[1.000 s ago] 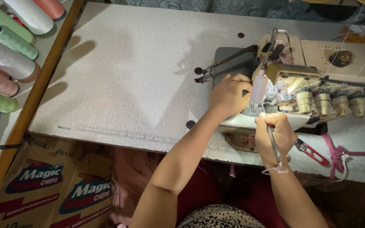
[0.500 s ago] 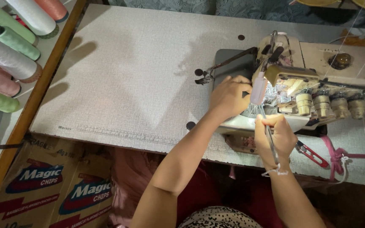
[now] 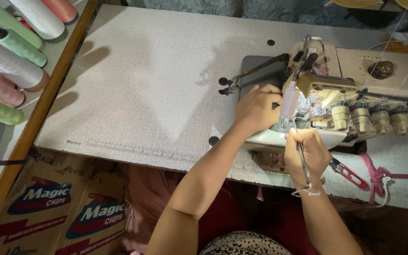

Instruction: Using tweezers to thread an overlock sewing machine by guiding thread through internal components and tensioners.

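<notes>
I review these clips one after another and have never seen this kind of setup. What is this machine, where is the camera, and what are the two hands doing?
The camera sits on the person's head and looks down. The cream-coloured machine is an industrial sewing machine with a row of round tension knobs, standing on a pale textured worktable. The left hand rests at the machine's front, by the needle area. The right hand holds thin metal tweezers, tips pointing up into the machine. Red-handled thread snips lie beside that hand. Large cones of thread lie on the left, printed cardboard boxes below.
</notes>
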